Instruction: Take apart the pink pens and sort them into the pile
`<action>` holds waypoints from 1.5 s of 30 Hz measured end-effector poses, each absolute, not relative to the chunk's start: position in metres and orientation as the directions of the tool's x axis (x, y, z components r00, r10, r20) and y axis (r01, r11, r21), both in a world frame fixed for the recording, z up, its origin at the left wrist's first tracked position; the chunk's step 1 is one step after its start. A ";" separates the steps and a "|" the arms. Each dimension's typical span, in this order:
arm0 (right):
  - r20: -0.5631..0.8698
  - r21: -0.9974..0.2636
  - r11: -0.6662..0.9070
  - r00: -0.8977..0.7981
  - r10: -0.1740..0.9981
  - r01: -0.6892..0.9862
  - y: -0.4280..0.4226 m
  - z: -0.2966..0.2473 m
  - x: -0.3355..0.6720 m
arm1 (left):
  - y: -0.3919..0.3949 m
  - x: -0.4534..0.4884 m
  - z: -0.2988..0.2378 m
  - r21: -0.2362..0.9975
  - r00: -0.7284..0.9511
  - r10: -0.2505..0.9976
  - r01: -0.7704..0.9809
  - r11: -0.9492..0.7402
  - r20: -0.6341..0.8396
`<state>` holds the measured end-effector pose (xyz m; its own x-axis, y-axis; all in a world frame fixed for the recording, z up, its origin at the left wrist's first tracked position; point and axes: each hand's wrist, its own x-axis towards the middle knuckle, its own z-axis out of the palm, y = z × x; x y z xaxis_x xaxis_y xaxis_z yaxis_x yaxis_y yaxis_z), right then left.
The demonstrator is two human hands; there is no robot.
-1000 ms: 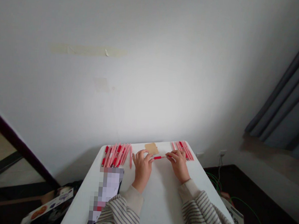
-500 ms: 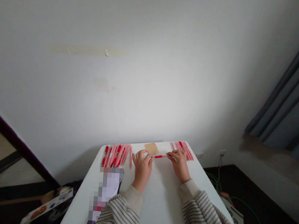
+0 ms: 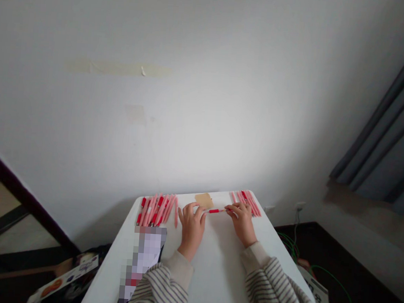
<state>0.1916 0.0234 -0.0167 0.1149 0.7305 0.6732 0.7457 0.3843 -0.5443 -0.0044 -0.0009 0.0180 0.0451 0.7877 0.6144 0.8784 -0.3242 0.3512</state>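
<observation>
My left hand [image 3: 191, 226] and my right hand [image 3: 242, 221] hold one red and white pen [image 3: 215, 211] between them, level, just above the white table [image 3: 214, 268]. Each hand pinches one end with closed fingers. A row of several pink and red pens [image 3: 157, 209] lies to the left of my left hand. Another bunch of pink pens [image 3: 249, 202] lies beyond my right hand at the far right corner. A small brown card [image 3: 204, 200] lies on the table behind the held pen.
A blurred-out flat object [image 3: 144, 258] lies on the table's left side near my left sleeve. A white wall rises right behind the table. Grey curtains [image 3: 389, 150] hang at the right. Cables [image 3: 292, 245] and a box [image 3: 64, 280] lie on the floor.
</observation>
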 end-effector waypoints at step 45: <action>0.663 -0.576 0.357 0.165 0.731 0.736 0.024 -0.017 0.194 | 0.001 -0.013 0.010 0.249 -0.052 0.849 0.964 -0.095 0.525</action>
<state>0.1940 0.0245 -0.0172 0.1645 0.7306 0.6627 0.7356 0.3568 -0.5759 -0.0127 0.0013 0.0100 -0.0519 0.8493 0.5254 0.9638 -0.0952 0.2490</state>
